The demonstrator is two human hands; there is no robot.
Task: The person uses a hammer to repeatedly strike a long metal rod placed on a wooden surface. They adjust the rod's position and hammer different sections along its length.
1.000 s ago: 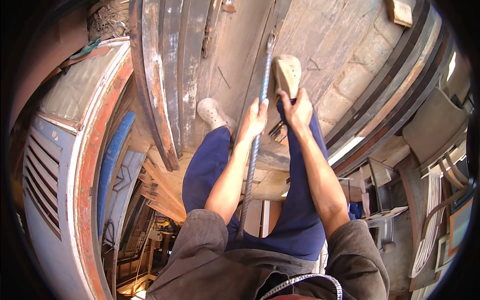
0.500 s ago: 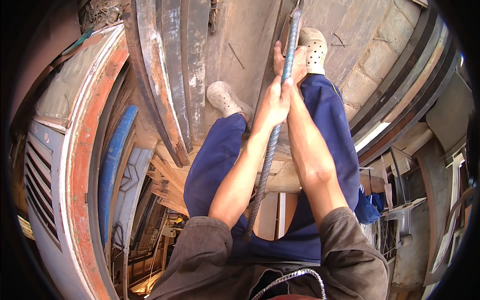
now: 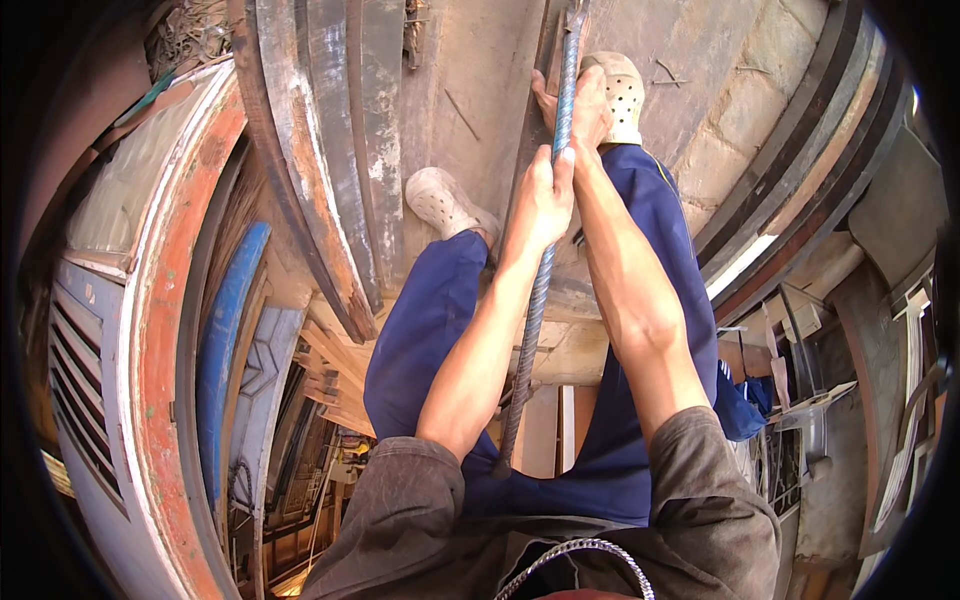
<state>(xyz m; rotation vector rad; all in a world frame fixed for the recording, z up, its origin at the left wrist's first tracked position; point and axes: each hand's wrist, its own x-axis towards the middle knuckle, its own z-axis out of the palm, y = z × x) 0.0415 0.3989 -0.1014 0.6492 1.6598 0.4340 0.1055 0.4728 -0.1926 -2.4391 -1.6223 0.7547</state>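
A long ribbed steel bar (image 3: 533,318), bluish in its upper half, runs from between my thighs to the top of the view, where it narrows to a claw-like tip. My left hand (image 3: 540,205) is wrapped round its middle, thumb along the top. Farther up, my right hand (image 3: 590,115) reaches past the bar, beside the light clog on my right foot. Its fingers show on both sides of a narrow wooden plank (image 3: 541,60) lying under the bar and appear closed on it; the bar partly hides this grip.
Old painted beams (image 3: 325,150) lie to the left of my left clog (image 3: 445,200). A red-edged frame (image 3: 165,330) and a blue board (image 3: 230,340) stand farther left. Dark boards (image 3: 800,150) curve along the right. A thin stick (image 3: 462,114) lies between the beams and the plank.
The view has shifted slightly, so most things sit a little farther left. My left hand keeps its grip on the bar. Its upper end has moved slightly left in the picture.
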